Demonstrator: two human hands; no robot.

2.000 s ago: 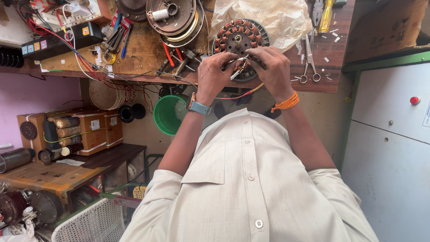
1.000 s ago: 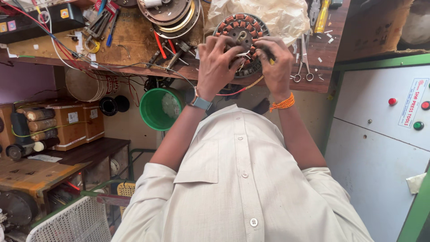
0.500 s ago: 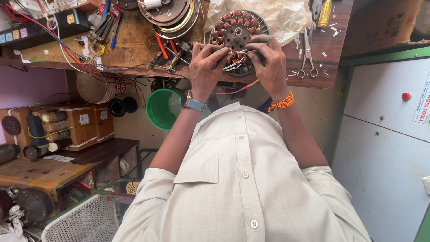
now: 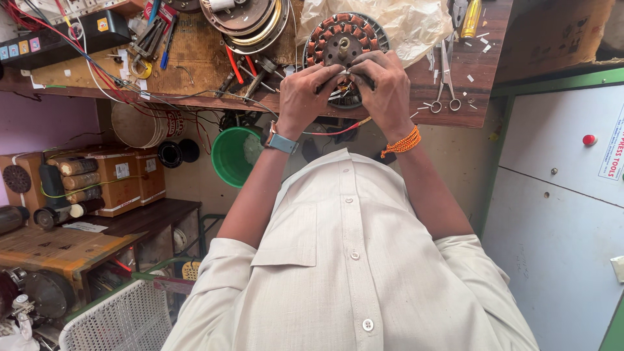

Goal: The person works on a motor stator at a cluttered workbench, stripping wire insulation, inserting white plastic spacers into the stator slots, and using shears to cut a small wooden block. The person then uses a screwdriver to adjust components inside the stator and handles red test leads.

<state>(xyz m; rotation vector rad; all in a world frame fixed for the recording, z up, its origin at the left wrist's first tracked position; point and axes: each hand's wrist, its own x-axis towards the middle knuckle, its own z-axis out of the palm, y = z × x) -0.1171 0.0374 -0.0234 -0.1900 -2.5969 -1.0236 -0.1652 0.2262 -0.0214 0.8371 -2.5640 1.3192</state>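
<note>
A round motor stator (image 4: 342,40) is seen lying flat on the wooden desk (image 4: 478,97), partly on crumpled pale plastic sheeting (image 4: 409,23). It is ringed by copper-red wound coils set around a dark metal core, with a small hub at its centre. Its near edge is covered by both hands. The left hand (image 4: 305,97), with a watch (image 4: 281,142) at the wrist, is curled over the near-left rim; the right hand (image 4: 389,88), with an orange thread band (image 4: 402,143) at the wrist, is laid over the near-right rim. The fingers (image 4: 338,70) of both hands are drawn together at one spot on the windings, pressed tip to tip; what is pinched between them cannot be told. A red wire (image 4: 338,130) is seen hanging below the desk edge under the hands. Scissors (image 4: 445,84) lie just right of the right hand, and pliers (image 4: 237,68) lie left of the stator. A green bucket (image 4: 234,156) stands under the desk.
</note>
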